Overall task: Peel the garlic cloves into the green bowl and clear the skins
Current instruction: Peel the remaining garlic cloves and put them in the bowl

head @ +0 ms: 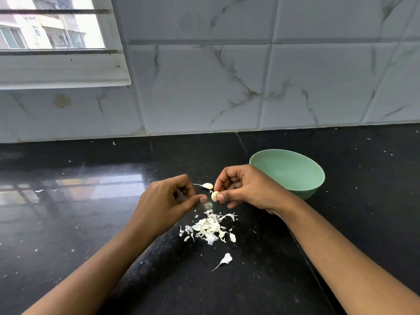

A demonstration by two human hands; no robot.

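Note:
My right hand (241, 187) pinches a pale garlic clove (214, 196) between thumb and fingertips above the black counter. My left hand (172, 198) hovers just left of the clove, its thumb and forefinger nearly touching, with nothing visible in them. An unpeeled clove (206, 185) with a thin tail lies on the counter behind the hands. A pile of white garlic skins (210, 227) lies under the hands, and one loose skin (226, 259) sits nearer to me. The green bowl (288, 172) stands to the right, behind my right hand; what shows of its inside holds nothing.
The black stone counter (91, 212) carries small white flecks of skin here and there. A marble-tiled wall (227, 87) rises at the counter's back edge, with a window (52, 26) at the upper left.

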